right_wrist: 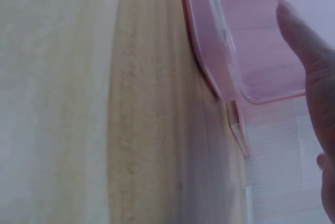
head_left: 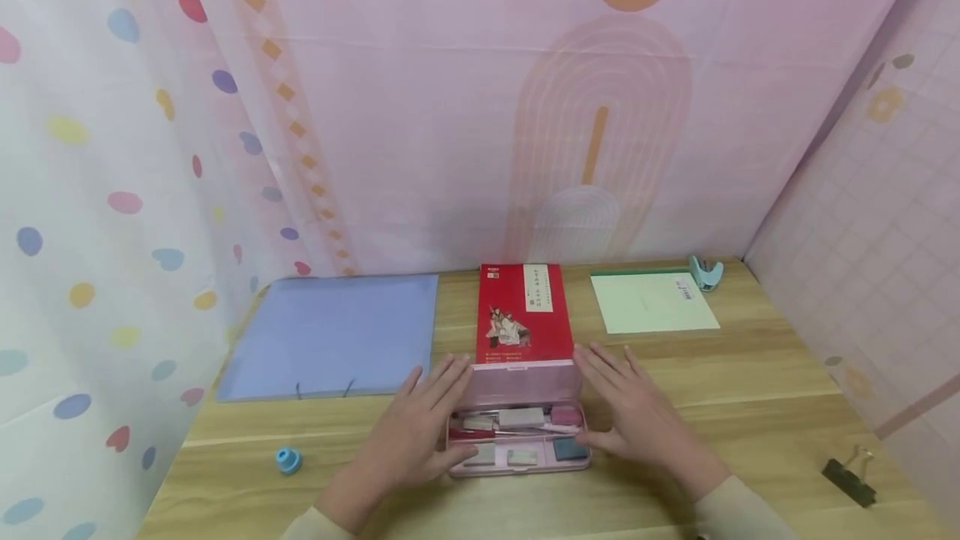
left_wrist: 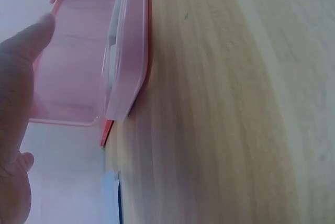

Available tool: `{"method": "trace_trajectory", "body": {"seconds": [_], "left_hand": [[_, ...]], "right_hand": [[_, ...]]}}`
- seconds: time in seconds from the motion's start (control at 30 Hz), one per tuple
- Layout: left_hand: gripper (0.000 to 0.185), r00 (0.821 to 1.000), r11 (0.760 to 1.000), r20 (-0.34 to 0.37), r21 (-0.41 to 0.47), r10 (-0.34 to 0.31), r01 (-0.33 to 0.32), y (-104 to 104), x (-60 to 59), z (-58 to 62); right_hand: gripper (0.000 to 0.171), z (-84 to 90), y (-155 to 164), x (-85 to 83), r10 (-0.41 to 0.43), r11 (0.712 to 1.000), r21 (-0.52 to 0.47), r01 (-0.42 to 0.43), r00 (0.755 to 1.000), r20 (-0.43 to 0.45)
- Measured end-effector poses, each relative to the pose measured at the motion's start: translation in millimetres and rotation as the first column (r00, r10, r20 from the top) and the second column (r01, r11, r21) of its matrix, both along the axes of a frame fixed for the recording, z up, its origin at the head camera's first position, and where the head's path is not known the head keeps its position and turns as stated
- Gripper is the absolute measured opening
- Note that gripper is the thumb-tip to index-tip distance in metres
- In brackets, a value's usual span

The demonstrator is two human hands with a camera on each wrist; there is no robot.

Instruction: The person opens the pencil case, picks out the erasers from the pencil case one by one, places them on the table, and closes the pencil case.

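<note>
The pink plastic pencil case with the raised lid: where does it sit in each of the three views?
Head: the pink plastic pencil case lies bottom centre, between the left hand and the right hand.
Left wrist: top left, lid up.
Right wrist: top right, lid up.
Shared landmark: the light wooden desk under it.
</note>
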State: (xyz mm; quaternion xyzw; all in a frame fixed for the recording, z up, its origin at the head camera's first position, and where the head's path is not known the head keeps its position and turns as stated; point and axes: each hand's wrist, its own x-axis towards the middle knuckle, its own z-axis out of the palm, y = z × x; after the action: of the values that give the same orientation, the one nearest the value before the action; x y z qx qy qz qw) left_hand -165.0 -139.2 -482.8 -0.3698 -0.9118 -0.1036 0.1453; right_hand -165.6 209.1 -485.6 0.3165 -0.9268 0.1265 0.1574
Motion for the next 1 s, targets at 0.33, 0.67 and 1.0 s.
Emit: {"method": "trace_trajectory", "body": {"seconds": [0.33,0.67,1.0], "left_hand": [[0.118,0.996,0.997,0.043,-0.030,0.076,-0.075,4.2,-15.2,-6.7],[0.115,0.982,0.990,0.122,-0.032,0.141,-0.138,5.1,-30.0,-16.6],[0.106,0.985,0.991,0.104,-0.007,0.136,-0.137,2.4,-22.2,-12.0]], "right_hand": [[0.129,-6.3,-3.1,-15.6,-0.088,0.995,0.067,0.080,0.990,0.113],[0.123,-20.0,-1.0,-30.0,-0.085,0.995,0.070,0.072,0.975,0.204],[0.116,-12.9,2.9,-23.3,-0.080,0.997,0.026,0.076,0.970,0.229]]}}
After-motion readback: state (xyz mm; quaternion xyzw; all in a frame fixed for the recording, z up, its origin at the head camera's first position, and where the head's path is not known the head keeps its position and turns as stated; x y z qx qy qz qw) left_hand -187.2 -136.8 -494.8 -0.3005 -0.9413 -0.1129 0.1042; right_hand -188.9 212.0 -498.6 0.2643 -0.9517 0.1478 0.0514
